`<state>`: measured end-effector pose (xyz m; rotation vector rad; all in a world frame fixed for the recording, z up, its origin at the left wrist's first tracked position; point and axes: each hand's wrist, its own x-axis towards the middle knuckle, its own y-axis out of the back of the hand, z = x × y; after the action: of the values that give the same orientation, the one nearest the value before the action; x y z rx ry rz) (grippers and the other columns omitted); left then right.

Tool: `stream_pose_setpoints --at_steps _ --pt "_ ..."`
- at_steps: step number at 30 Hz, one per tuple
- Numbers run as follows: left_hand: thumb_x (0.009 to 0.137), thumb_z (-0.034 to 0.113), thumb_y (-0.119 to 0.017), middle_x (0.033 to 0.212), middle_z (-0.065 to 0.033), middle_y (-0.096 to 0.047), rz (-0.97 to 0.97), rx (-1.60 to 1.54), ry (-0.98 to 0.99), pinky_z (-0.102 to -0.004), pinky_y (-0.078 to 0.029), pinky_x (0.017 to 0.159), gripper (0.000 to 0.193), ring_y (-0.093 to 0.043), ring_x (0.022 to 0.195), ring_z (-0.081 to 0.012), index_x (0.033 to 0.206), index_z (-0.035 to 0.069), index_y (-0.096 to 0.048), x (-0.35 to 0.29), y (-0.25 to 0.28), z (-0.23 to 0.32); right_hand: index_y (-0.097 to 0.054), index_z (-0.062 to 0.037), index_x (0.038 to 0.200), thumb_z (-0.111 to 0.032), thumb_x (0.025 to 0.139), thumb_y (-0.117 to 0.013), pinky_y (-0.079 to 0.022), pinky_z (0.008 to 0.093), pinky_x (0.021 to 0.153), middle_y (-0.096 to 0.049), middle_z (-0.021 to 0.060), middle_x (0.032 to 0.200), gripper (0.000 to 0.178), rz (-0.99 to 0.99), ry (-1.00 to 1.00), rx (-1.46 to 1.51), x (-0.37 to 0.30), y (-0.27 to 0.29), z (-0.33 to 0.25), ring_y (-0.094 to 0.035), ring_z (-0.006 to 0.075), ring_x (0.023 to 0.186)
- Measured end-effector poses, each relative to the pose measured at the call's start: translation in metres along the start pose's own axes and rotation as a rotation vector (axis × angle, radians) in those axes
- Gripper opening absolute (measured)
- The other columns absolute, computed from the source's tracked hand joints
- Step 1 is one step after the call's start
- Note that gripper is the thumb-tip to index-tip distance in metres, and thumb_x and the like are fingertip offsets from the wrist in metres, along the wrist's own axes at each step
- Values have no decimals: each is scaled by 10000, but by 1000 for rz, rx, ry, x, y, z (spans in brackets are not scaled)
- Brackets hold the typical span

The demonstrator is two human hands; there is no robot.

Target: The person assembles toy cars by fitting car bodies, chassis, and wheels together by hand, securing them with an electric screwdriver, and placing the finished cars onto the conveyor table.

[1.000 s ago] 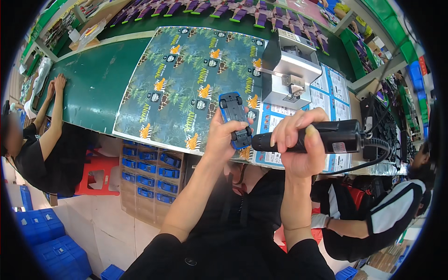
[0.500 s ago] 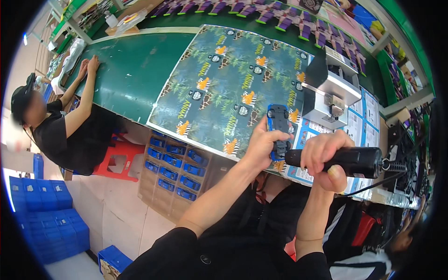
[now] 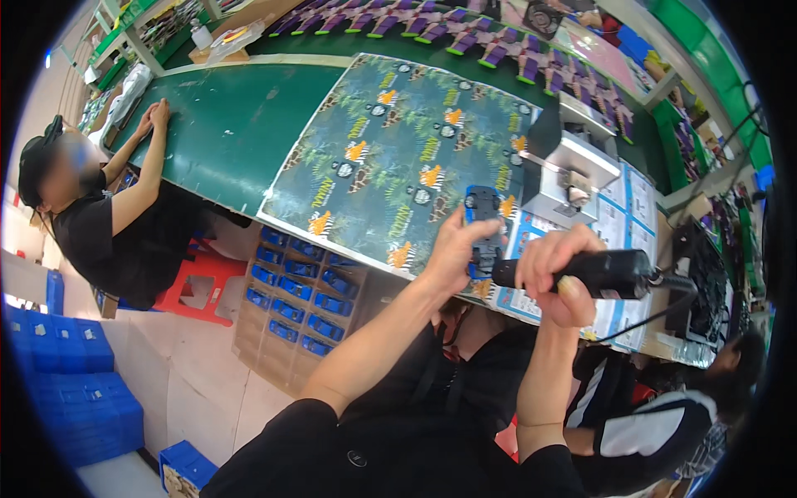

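Note:
My left hand (image 3: 450,251) is closed around a blue toy car (image 3: 483,206), its black underside turned up toward me. The thumb lies across that underside. In my right hand (image 3: 558,270) is a corded black electric screwdriver (image 3: 618,272), gripped with the fingers wrapped over its body. Its front end points left and meets the lower end of the car; whether the bit sits in a screw is hidden. Both hands are over the near edge of a printed animal-pattern sheet (image 3: 328,170) lying on the green table (image 3: 220,112).
A grey metal fixture (image 3: 573,178) stands just beyond my right hand. Rows of purple-and-green parts (image 3: 498,51) line the far side. Left below the table, a cardboard tray (image 3: 266,349) holds several blue cars. One co-worker (image 3: 100,207) sits at left, another person (image 3: 656,423) at lower right.
The whole view has shifted slightly, so the table and hands appear further left. More of the person at lower right shows. My grip on the car and screwdriver looks the same.

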<state>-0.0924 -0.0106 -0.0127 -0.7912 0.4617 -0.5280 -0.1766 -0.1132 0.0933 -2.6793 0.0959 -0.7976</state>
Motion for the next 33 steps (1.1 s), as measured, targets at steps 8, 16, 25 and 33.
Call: stream_pose_setpoints --at_steps 8,16,25,33 --pt "993 658 -234 1007 -130 -640 -117 -141 120 -398 -566 718 696 -654 856 -240 1213 61 -519 -8 1 17 -542 12 917 -118 825 -725 -502 308 558 -567 87 672 243 230 145 -254 -24 37 -35 -552 152 546" --pt "1026 575 -300 1010 -87 -663 -83 127 94 -353 -556 735 617 -650 859 -183 1234 53 -556 -4 -10 33 -584 -7 884 -23 836 -735 -446 214 504 -603 36 641 160 570 114 -579 -35 61 -16 -569 88 525" --pt "846 382 -702 933 -88 -632 -324 1639 -998 -355 -514 759 440 -635 874 -233 1145 65 -643 35 0 79 -619 -4 886 -30 826 -756 -418 191 506 -590 4 652 152 554 64 -621 -30 47 -8 -542 54 536" --pt "795 509 -691 1122 -99 -574 -581 2416 -1074 -424 -457 909 658 -555 1085 -280 1284 89 -558 37 107 216 -563 -24 953 11 829 -715 -461 224 522 -585 37 687 200 616 84 -570 -46 63 -9 -581 104 552"
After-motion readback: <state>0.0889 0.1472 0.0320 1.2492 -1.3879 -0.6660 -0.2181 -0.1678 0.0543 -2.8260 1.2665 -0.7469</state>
